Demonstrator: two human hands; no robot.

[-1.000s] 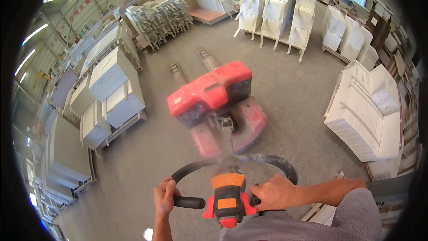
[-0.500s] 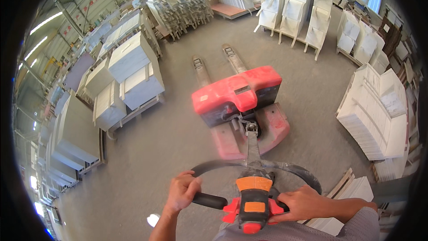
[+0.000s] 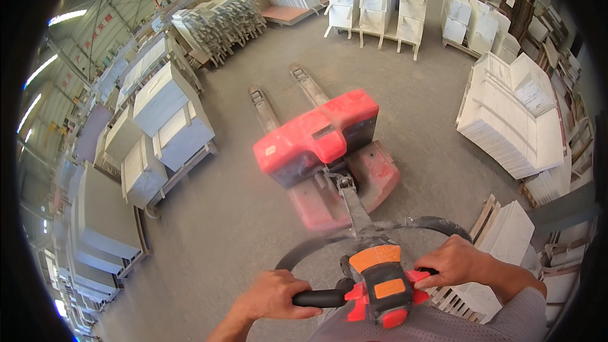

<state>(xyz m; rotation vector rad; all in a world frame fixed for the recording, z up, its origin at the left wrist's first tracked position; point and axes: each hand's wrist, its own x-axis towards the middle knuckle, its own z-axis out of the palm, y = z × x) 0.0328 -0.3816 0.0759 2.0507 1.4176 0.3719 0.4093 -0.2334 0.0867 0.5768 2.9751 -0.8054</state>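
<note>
A red electric pallet truck [image 3: 320,132] stands on the floor in front of me, with its two forks [image 3: 310,84] pointing away and bearing nothing. Its control handle [image 3: 381,284], black with orange panels and red levers, comes up close to my body. My left hand [image 3: 273,295] is closed around the end of the black left grip [image 3: 320,297]. On the other side my right hand [image 3: 455,261] wraps the right grip, its thumb beside the red lever [image 3: 418,278]. The palm sides of both hands are hidden. A black hoop-shaped guard [image 3: 437,222] curves ahead of the hands.
Strapped blocks of stone slabs [image 3: 185,136] on pallets line the left. A row of strapped white slab stacks [image 3: 375,3] stands at the back, near a bundle of tied strips [image 3: 218,22]. At right are a large slab stack [image 3: 506,120] and a wooden pallet [image 3: 484,218].
The handle has swung right and tilted, and both hands moved right with it. My left hand now wraps the grip more firmly. Truck and surrounding stacks appear shifted left in view.
</note>
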